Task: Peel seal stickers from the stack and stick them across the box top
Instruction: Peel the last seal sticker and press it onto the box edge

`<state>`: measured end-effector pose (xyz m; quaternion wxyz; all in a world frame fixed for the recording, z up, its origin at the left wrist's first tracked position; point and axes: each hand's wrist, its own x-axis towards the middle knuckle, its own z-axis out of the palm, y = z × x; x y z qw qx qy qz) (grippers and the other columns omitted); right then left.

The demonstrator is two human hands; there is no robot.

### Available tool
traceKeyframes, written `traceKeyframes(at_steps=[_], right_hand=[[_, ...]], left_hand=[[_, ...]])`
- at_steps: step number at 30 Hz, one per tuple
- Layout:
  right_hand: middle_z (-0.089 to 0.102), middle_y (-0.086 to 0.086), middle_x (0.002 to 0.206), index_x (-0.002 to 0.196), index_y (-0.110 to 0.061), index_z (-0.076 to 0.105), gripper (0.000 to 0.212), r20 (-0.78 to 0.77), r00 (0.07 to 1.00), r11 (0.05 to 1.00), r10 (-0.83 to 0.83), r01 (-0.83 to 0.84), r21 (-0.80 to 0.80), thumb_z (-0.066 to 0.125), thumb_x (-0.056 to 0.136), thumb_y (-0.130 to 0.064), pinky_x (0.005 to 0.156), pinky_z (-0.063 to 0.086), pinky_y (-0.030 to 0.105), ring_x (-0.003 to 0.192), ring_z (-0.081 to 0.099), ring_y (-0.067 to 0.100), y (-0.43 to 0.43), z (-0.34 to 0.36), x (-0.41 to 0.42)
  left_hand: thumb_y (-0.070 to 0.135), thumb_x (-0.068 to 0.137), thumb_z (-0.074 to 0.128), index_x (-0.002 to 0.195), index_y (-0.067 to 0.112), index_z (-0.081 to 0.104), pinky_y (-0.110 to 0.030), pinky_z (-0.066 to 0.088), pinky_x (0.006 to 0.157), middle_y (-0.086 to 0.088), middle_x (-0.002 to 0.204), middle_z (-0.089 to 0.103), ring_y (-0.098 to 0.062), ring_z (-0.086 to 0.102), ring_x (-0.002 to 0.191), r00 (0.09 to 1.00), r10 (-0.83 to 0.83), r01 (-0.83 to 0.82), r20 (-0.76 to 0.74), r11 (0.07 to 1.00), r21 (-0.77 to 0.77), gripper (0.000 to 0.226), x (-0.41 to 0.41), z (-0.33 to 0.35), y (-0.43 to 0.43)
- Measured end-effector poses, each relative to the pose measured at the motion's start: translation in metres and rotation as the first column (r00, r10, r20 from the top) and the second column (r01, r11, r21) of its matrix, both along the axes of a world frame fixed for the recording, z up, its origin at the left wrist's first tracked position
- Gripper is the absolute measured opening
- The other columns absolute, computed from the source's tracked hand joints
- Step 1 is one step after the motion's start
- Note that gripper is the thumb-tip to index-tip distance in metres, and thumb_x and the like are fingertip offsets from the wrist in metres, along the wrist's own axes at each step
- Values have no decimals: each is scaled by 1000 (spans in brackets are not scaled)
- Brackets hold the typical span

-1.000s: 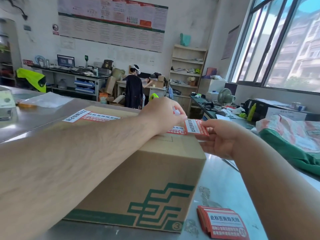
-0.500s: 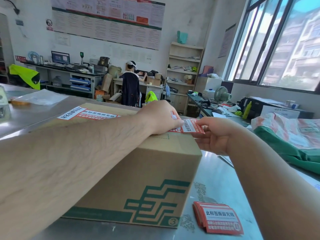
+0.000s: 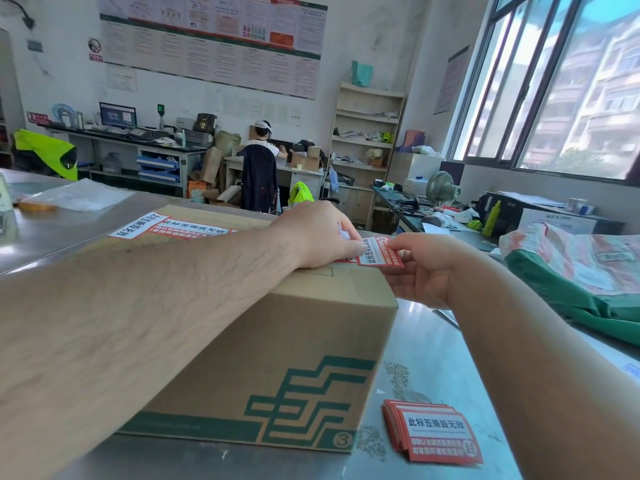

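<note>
Still on the box [image 3: 277,344] top, left hand [image 3: 318,237] pressing sticker [image 3: 379,252], right hand [image 3: 420,268] fingers pinching its end, stack [image 3: 436,434] unmoved.

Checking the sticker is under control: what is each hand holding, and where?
The right hand pinches the sticker at its far end; the left hand presses its other end onto the box top.

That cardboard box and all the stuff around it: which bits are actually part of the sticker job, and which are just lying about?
Part of the job:
cardboard box
sticker being applied, held by left hand and right hand
sticker already on the box
sticker stack

Just lying about:
clear plastic bag
green and red sack
desk fan
</note>
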<state>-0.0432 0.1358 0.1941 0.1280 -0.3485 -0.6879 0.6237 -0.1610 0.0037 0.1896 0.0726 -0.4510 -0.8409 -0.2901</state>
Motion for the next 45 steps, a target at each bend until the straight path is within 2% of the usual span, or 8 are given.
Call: traceKeyframes(at_steps=[15, 19, 22, 24, 31, 35, 39, 45], right_hand=[[67, 10, 54, 82, -5, 56, 22, 33, 999, 992, 29, -25, -126, 52, 99, -18, 40, 54, 27, 41, 66, 21, 11, -24, -5], [67, 5, 69, 82, -9, 59, 16, -11, 998, 959, 56, -57, -278, 56, 94, -19, 71, 52, 30, 61, 65, 20, 13, -37, -8], [64, 5, 101, 103, -12, 62, 15, -63, 995, 925, 77, -95, -367, 58, 91, -19, 101, 44, 33, 93, 60, 23, 10, -45, -9], [56, 5, 112, 112, -14, 60, 23, -115, 989, 897, 92, -132, -421, 59, 89, -20, 110, 37, 34, 101, 53, 23, 11, -51, -11], [51, 6, 121, 120, -20, 61, 54, -280, 953, 860, 113, -235, -452, 77, 70, -30, 113, 33, 38, 109, 48, 23, 8, -65, -6], [47, 11, 125, 137, -6, 58, 68, -409, 907, 839, 97, -295, -457, 73, 76, -32, 112, 33, 44, 112, 42, 26, 8, -78, -2], [37, 14, 127, 132, -8, 63, 80, -503, 856, 836, 119, -360, -413, 91, 62, -35, 112, 28, 45, 115, 30, 26, 0, -87, 0], [37, 13, 118, 127, -6, 66, 49, -522, 851, 830, 51, -327, -453, 72, 84, -29, 95, 28, 42, 105, 30, 27, -4, -96, -1]], left_hand=[[56, 85, 61, 91, 42, 76, -38, 55, 84, 11, 103, 73, -10, 63, 95, 999, -17, 14, -43, 998, -65, 21, 0, 0, 0], [55, 85, 61, 90, 42, 76, -37, 55, 84, 13, 102, 73, -9, 62, 96, 999, -17, 15, -35, 998, -59, 20, -1, 0, 0], [55, 84, 62, 92, 41, 77, -37, 55, 85, 14, 101, 74, -8, 63, 96, 1000, -21, 20, -23, 998, -52, 22, -2, -1, 0], [55, 84, 62, 92, 41, 78, -37, 55, 85, 15, 101, 73, -8, 63, 95, 1000, -20, 19, -20, 999, -48, 23, -2, -1, 1], [64, 79, 62, 92, 43, 76, -34, 55, 82, 16, 93, 70, -5, 61, 89, 999, -33, 32, -9, 997, -72, 28, -2, 0, 0], [64, 80, 61, 96, 44, 75, -34, 53, 87, 16, 103, 70, -5, 61, 95, 998, -66, 66, 7, 993, -97, 29, 0, 1, -3], [65, 82, 59, 101, 46, 73, -35, 50, 96, 18, 117, 67, -5, 60, 106, 996, -92, 93, 10, 987, -130, 31, 1, 2, -4], [59, 85, 60, 109, 47, 71, -31, 45, 101, 19, 121, 66, -6, 57, 113, 997, -78, 77, -4, 989, -128, 29, 6, 3, -5]])
